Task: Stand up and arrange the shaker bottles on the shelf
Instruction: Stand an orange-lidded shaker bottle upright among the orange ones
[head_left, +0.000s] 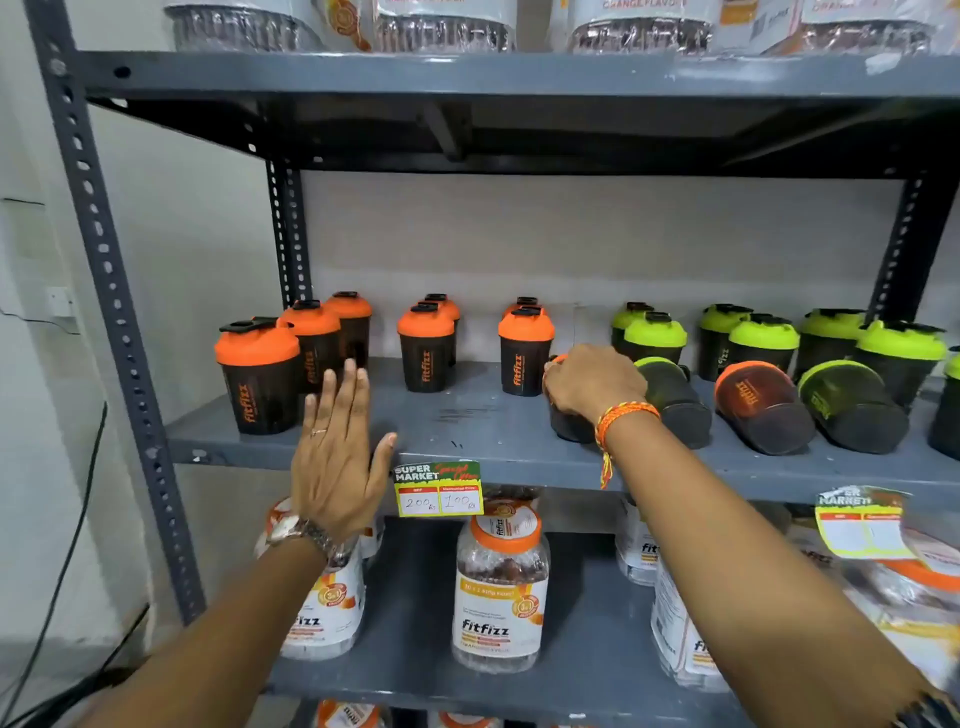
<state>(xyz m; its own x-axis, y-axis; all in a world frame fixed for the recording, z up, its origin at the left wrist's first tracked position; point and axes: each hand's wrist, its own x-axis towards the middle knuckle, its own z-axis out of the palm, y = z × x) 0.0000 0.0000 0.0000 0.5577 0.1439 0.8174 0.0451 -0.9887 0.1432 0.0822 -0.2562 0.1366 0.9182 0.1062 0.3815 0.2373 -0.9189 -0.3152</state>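
Note:
On the middle grey shelf (467, 426) stand several black shaker bottles with orange lids, such as one at the front left (258, 374) and one in the middle (524, 351). Green-lidded shakers (654, 338) stand at the right. My right hand (592, 384) is shut on a fallen orange-lidded shaker (569, 426) that lies on its side. Three more lie on their sides to its right: a green-lidded one (675, 400), an orange one (761, 408) and another green one (852, 405). My left hand (337, 457) hovers open, fingers spread, before the shelf edge.
A yellow price tag (439, 488) hangs on the shelf edge. Clear jars with orange lids (501, 587) fill the shelf below. Wrapped jars sit on the top shelf (441, 31). A perforated grey upright (104, 291) frames the left side, with a white wall behind.

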